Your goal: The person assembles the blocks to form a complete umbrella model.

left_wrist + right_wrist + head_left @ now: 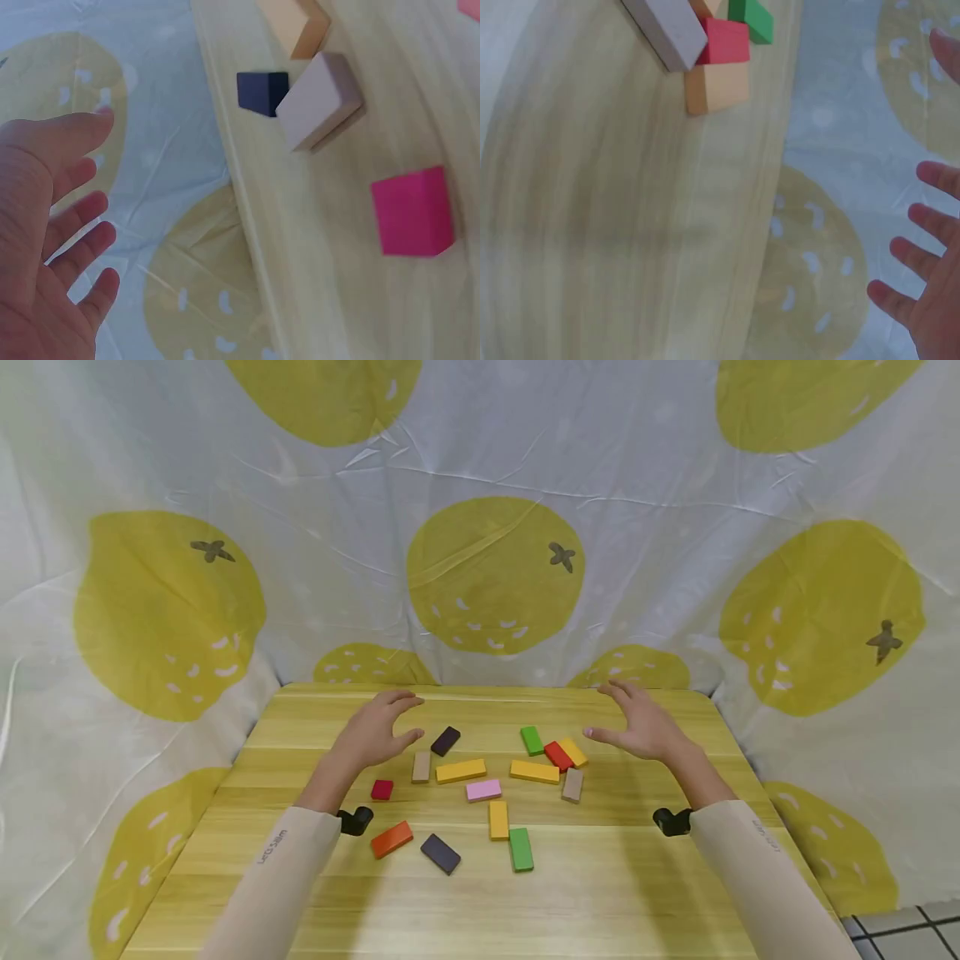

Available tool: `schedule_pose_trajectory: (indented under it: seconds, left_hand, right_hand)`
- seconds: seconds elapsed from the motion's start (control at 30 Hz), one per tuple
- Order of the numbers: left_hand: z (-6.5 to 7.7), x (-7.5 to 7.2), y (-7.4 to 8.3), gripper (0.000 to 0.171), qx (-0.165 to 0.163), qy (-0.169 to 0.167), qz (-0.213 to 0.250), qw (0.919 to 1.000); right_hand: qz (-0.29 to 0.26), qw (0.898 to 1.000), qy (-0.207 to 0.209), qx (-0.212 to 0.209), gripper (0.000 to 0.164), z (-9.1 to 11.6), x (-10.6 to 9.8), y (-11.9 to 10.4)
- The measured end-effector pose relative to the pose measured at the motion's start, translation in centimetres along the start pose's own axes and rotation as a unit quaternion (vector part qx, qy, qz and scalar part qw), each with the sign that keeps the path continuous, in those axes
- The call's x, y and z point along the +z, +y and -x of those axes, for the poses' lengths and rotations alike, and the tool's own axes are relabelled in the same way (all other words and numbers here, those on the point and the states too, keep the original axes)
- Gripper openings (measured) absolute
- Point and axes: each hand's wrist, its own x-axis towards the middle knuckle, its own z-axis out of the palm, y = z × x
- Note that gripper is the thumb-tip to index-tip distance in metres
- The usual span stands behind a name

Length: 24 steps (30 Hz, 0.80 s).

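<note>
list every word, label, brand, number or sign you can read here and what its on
Left sleeve: "Le...", probably; the rest is too small and blurred to read.
Right sleeve: small lettering, too faint to read.
Blocks: no lettering visible.

Right-wrist view: beige block (667, 31) cropped

Lemon-print cloth (337, 568) surrounds wood-grain counter (585, 902)

Creased, pale grey-white cloth hangs behind the counter and along its left and right sides. One large yellow lemon print (495, 577) with a dark star-shaped mark sits behind the counter's middle. Pale floor tiles (903, 941) with dark joints show right of the counter's near end.
</note>
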Motion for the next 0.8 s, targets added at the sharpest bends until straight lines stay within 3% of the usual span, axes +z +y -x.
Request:
schedule_pose_trajectory:
  seconds: [0.17, 0.3, 0.5, 0.8]
  left_hand:
    - [1.1, 1.7, 0.5, 0.054, 0.008, 0.01, 0.044, 0.999]
    - [1.6, 2.8, 1.3, 0.05, 0.031, 0.01, 0.081, 0.9962]
    - [2.5, 4.5, 2.6, 0.046, 0.055, -0.008, 0.102, 0.9932]
    - [3.9, 7.2, 4.6, 0.043, 0.057, -0.033, 0.123, 0.9903]
  right_hand:
    - [-0.014, 1.0, 0.014, 0.005, 0.094, 1.2, 1.0, -0.2]
    - [-0.027, 0.999, 0.023, 0.006, 0.093, 2.1, 1.5, -0.6]
    - [-0.042, 0.999, 0.019, -0.001, 0.092, 3.5, 2.9, -1.7]
    - [-0.081, 0.996, 0.022, -0.018, 0.086, 5.1, 5.8, -4.1]
